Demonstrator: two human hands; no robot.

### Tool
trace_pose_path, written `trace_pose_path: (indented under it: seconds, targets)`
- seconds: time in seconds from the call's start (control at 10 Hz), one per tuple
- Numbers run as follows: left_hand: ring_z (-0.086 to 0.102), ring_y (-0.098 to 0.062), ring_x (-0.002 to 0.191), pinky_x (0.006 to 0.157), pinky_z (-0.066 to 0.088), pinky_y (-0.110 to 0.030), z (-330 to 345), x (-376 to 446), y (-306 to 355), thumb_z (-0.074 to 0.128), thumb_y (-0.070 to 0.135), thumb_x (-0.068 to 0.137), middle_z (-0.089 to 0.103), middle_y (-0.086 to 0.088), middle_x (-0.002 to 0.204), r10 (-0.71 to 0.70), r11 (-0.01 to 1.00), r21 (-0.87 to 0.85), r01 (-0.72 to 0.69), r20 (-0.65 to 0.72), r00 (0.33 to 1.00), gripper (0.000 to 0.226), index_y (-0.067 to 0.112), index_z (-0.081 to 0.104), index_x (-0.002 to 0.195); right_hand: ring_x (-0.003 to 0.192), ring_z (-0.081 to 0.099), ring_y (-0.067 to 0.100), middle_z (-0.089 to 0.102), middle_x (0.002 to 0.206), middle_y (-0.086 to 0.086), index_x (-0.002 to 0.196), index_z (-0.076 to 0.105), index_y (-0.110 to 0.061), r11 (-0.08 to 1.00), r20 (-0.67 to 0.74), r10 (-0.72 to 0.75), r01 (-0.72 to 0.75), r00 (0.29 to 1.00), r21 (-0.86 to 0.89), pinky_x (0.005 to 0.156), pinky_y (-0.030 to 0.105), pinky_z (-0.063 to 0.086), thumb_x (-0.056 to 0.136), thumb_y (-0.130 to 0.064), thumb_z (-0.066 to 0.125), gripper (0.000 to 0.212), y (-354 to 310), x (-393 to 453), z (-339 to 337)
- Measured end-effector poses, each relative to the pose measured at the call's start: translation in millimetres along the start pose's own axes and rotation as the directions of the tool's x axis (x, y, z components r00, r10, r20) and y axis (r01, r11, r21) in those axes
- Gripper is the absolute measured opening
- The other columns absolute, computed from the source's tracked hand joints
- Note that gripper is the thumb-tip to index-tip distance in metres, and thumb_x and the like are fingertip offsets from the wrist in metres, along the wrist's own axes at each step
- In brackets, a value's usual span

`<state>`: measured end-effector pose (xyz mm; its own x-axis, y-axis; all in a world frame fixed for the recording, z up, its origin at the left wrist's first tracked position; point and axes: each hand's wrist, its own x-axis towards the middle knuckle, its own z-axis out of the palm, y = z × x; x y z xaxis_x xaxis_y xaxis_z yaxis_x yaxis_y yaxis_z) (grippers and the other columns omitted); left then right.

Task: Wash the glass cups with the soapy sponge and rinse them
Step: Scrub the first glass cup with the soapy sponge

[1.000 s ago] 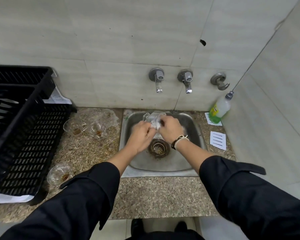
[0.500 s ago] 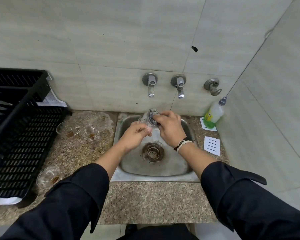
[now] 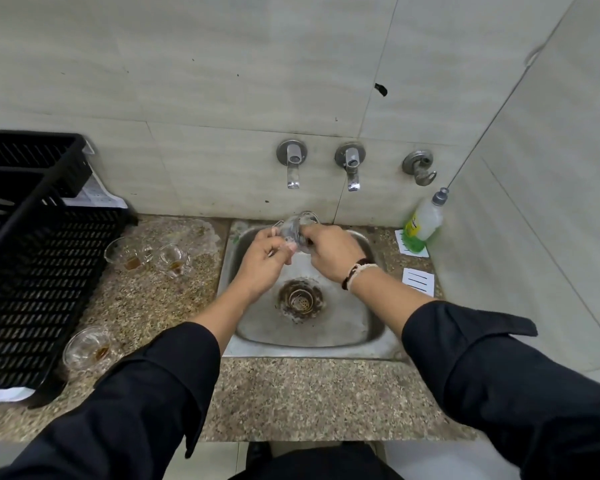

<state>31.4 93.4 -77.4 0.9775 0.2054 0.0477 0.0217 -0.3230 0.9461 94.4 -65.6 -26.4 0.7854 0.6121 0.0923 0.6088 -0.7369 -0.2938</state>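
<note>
Both arms reach over the sink (image 3: 368, 336). The left hand (image 3: 262, 259) grips a glass cup (image 3: 291, 227) at the sink's back edge, while the right hand (image 3: 331, 251) curls its fingers at the cup's mouth; what they hold is hidden. Three dirty cups (image 3: 129, 254) (image 3: 174, 259) (image 3: 87, 348) stand on the tabletop (image 3: 291, 400), beside a black rack (image 3: 39, 271). A soap bottle (image 3: 423, 223) leans in the right corner.

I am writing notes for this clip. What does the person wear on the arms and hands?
Both arms wear long black sleeves with loose, unbuttoned cuffs pushed back from the forearms. The right wrist carries a dark and pale cord bracelet. The left hand and the right hand are bare, without gloves.
</note>
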Motion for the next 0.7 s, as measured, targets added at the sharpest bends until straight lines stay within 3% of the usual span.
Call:
trace_pose_path:
  seconds: [0.1, 0.2, 0.3, 0.4, 0.5, 0.6, 0.7]
  targets:
    - [0.052, -0.014, 0.115, 0.091, 0.035, -0.020, 7, 1, -3, 0.070, 0.026, 0.095, 0.054, -0.009, 0.125, -0.015, 0.997, 0.081, 0.015, -0.002, 1.000, 0.036, 0.025, 0.065, 0.060, 0.051, 0.047, 0.021, 0.054, 0.065, 0.012, 0.077, 0.061, -0.008, 0.396, 0.311, 0.511, -0.541, 0.801, 0.742, 0.048, 0.031, 0.034, 0.086, -0.009, 0.054, 0.012, -21, 9, 8]
    - [0.052, -0.017, 0.113, 0.099, 0.038, -0.032, 3, 2, -6, 0.072, 0.031, 0.091, 0.057, -0.009, 0.118, -0.033, 0.999, 0.042, 0.032, 0.029, 0.999, 0.036, 0.030, 0.066, 0.056, 0.053, 0.053, 0.024, 0.057, 0.069, 0.012, 0.084, 0.062, -0.013, 0.539, 0.274, 0.409, -0.473, 0.870, 0.697, 0.047, 0.031, 0.041, 0.090, -0.014, 0.054, 0.010, -13, 2, 6]
    - [0.053, -0.019, 0.101, 0.096, 0.040, -0.040, -3, 3, -1, 0.068, 0.039, 0.082, 0.058, -0.007, 0.098, -0.010, 0.999, -0.041, 0.013, 0.078, 0.997, 0.030, 0.033, 0.067, 0.052, 0.085, 0.068, 0.029, 0.064, 0.127, -0.003, 0.111, 0.063, -0.028, 0.956, 0.129, -0.134, 0.162, 0.983, -0.243, 0.060, 0.035, 0.049, 0.089, -0.012, 0.053, 0.029, 14, -7, -6]
    - [0.054, -0.020, 0.101, 0.096, 0.039, -0.037, -1, 5, 5, 0.067, 0.046, 0.079, 0.057, -0.004, 0.098, 0.007, 0.998, -0.060, -0.002, 0.075, 0.997, 0.029, 0.033, 0.067, 0.053, 0.080, 0.067, 0.027, 0.065, 0.124, -0.006, 0.107, 0.061, -0.027, 0.913, 0.099, -0.182, 0.206, 0.978, -0.352, 0.057, 0.032, 0.046, 0.091, -0.009, 0.051, 0.026, 14, -9, -13]
    - [0.057, -0.020, 0.104, 0.092, 0.041, -0.034, 6, 9, 8, 0.067, 0.045, 0.081, 0.058, -0.005, 0.108, 0.003, 1.000, -0.008, -0.002, 0.048, 0.999, 0.031, 0.032, 0.066, 0.053, 0.050, 0.048, 0.021, 0.057, 0.063, 0.005, 0.077, 0.056, -0.016, 0.593, 0.206, 0.482, -0.491, 0.851, 0.638, 0.047, 0.025, 0.035, 0.091, -0.009, 0.053, 0.015, -14, 2, -6]
    - [0.058, -0.022, 0.106, 0.092, 0.040, -0.034, 5, 9, 6, 0.066, 0.042, 0.083, 0.058, -0.008, 0.111, -0.013, 0.999, 0.053, 0.010, 0.068, 0.998, 0.032, 0.031, 0.066, 0.053, 0.045, 0.040, 0.019, 0.047, 0.057, 0.007, 0.080, 0.057, -0.010, 0.149, 0.407, 0.589, -0.589, 0.698, 0.794, 0.043, 0.025, 0.028, 0.090, -0.006, 0.054, 0.011, -21, 6, -3]
    - [0.059, -0.026, 0.099, 0.096, 0.040, -0.038, -4, 10, 8, 0.067, 0.041, 0.080, 0.060, -0.017, 0.101, -0.031, 1.000, 0.002, 0.031, 0.110, 0.993, 0.030, 0.031, 0.067, 0.052, 0.072, 0.062, 0.031, 0.067, 0.089, 0.008, 0.097, 0.061, -0.020, 0.985, 0.085, 0.131, -0.139, 0.988, 0.101, 0.058, 0.031, 0.038, 0.088, -0.010, 0.054, 0.015, 1, -7, -7]
